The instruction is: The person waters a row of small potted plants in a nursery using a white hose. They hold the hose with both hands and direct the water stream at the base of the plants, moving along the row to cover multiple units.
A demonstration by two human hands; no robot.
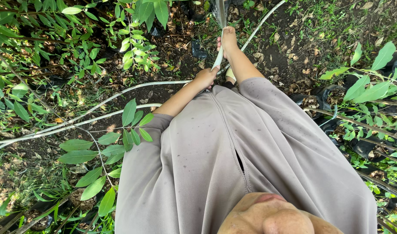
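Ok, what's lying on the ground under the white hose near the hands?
Under the white hose lies dark soil with dry leaves. The left hand and right hand grip it; the shirt covers the ground nearer the person.
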